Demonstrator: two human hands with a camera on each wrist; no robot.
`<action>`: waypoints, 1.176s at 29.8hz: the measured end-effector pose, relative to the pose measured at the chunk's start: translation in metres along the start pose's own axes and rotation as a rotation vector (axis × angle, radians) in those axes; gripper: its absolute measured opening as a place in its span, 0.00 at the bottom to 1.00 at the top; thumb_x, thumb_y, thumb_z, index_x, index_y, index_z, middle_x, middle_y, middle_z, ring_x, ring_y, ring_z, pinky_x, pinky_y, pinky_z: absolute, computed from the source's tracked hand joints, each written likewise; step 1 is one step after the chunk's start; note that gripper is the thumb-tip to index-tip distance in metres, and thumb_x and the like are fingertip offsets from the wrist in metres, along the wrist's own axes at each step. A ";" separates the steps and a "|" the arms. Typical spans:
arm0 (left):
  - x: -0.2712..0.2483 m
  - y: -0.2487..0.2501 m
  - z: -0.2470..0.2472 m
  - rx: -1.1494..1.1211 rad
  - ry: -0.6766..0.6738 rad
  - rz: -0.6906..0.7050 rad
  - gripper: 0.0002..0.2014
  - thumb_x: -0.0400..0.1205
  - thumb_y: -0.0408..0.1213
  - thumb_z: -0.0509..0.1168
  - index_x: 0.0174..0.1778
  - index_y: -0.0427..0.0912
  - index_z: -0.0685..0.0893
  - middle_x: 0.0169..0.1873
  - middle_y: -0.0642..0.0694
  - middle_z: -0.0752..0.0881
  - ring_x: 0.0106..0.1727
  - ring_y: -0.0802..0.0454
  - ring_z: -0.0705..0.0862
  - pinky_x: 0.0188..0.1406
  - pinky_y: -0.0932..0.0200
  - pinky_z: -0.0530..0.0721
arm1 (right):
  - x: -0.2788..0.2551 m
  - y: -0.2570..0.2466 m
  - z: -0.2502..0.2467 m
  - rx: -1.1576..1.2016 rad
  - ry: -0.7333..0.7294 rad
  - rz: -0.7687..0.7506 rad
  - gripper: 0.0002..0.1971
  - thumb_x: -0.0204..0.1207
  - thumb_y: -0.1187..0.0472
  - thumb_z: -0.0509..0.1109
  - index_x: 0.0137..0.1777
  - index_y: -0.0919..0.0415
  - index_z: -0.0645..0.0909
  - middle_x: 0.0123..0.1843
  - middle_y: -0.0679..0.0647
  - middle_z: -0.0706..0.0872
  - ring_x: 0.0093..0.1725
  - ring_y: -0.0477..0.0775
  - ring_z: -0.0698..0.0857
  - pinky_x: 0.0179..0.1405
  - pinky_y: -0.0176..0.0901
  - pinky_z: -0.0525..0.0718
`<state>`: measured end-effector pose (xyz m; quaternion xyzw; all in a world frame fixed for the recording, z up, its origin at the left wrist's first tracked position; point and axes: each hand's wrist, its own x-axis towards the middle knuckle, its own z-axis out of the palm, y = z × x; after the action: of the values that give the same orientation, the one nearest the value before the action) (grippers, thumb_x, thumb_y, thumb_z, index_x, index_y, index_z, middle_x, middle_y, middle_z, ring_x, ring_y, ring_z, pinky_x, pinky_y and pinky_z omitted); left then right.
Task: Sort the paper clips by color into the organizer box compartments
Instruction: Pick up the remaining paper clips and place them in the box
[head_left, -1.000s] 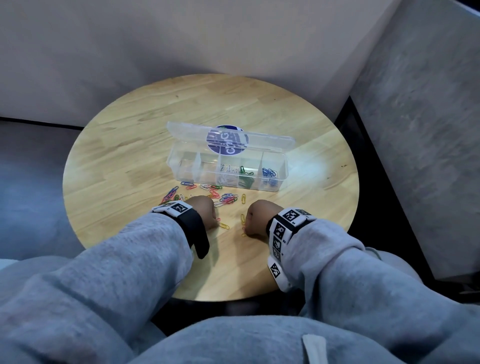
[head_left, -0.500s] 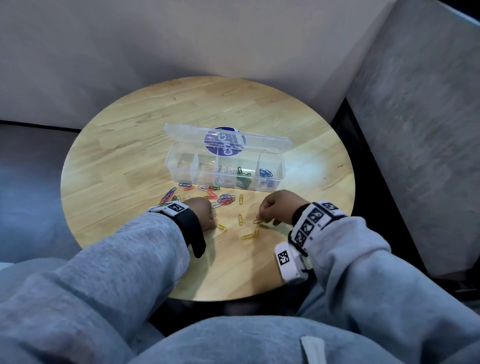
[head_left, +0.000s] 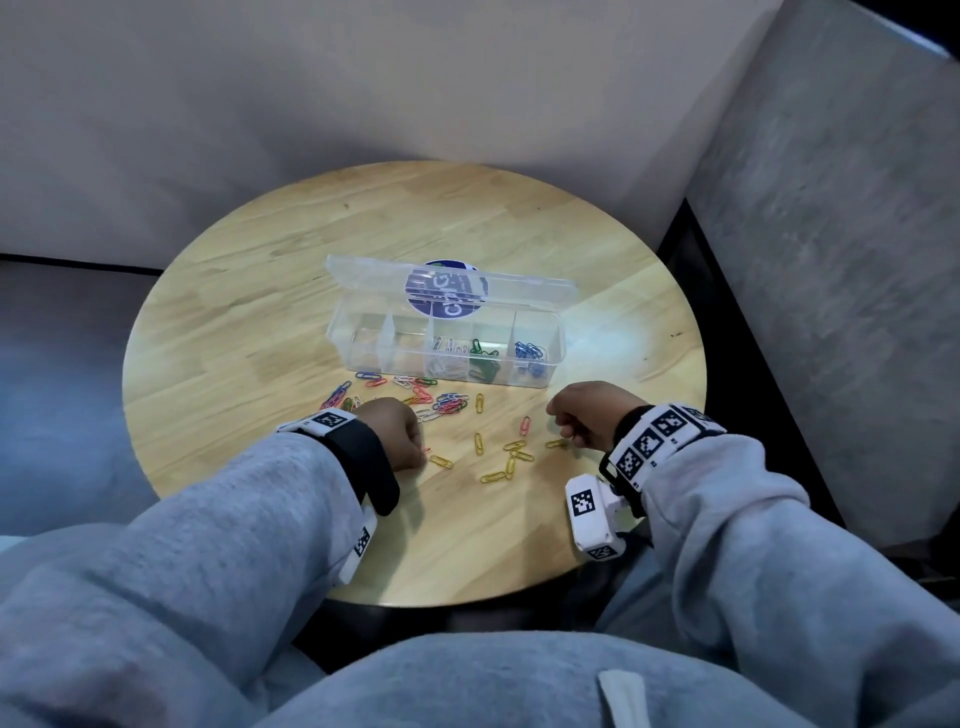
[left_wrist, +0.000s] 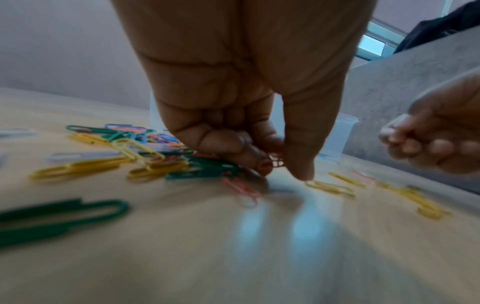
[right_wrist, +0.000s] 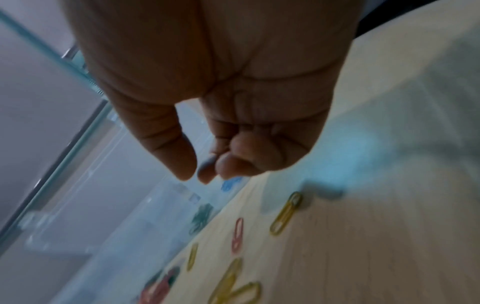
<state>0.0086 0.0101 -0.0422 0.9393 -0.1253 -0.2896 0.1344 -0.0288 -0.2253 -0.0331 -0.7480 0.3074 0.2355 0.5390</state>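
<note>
The clear organizer box (head_left: 550, 358) lies open on the round wooden table (head_left: 249, 312); white, green and blue clips fill its three right compartments. A mixed pile of paper clips (head_left: 426, 400) lies in front of it, and yellow clips (head_left: 511, 460) are scattered nearer me. My left hand (head_left: 410, 436) rests at the pile's near edge, fingers curled. In the left wrist view my left hand (left_wrist: 280, 164) pinches a red clip (left_wrist: 276, 160), thumb tip beside a yellow clip (left_wrist: 327, 187). My right hand (head_left: 558, 421) hovers right of the yellow clips. In the right wrist view my right hand (right_wrist: 194, 174) shows curled fingers with nothing between them.
The box lid (head_left: 452, 286) with a round blue sticker stands open behind the compartments. Grey upholstered walls rise close behind and to the right of the table. The two left compartments (head_left: 371, 340) look empty. A lone green clip (left_wrist: 62, 214) lies near my left wrist.
My right hand has lifted off the table and moved right and away from me, uncovering several yellow clips. My left hand has stayed at the pile.
</note>
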 end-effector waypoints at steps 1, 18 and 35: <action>-0.001 -0.002 -0.001 -0.042 0.006 0.004 0.11 0.73 0.35 0.70 0.26 0.48 0.78 0.25 0.55 0.80 0.30 0.58 0.77 0.26 0.67 0.71 | 0.002 -0.001 0.002 -0.140 0.017 -0.025 0.09 0.78 0.63 0.66 0.37 0.62 0.73 0.31 0.56 0.74 0.28 0.52 0.71 0.27 0.41 0.70; 0.001 -0.019 -0.035 -1.054 0.030 -0.130 0.14 0.82 0.23 0.54 0.33 0.38 0.76 0.28 0.42 0.74 0.18 0.55 0.77 0.14 0.71 0.70 | 0.027 -0.017 0.038 -0.979 0.155 0.010 0.14 0.79 0.57 0.64 0.48 0.69 0.84 0.29 0.55 0.75 0.29 0.52 0.74 0.26 0.34 0.70; -0.006 -0.015 -0.018 0.327 -0.155 0.110 0.08 0.72 0.38 0.70 0.45 0.53 0.84 0.44 0.52 0.81 0.44 0.51 0.77 0.28 0.66 0.68 | 0.026 -0.011 0.048 -0.982 0.146 -0.054 0.18 0.74 0.53 0.67 0.57 0.66 0.83 0.51 0.58 0.87 0.42 0.54 0.80 0.41 0.39 0.76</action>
<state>0.0172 0.0294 -0.0297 0.9152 -0.2316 -0.3294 -0.0145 -0.0037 -0.1823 -0.0588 -0.9358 0.1777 0.2854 0.1061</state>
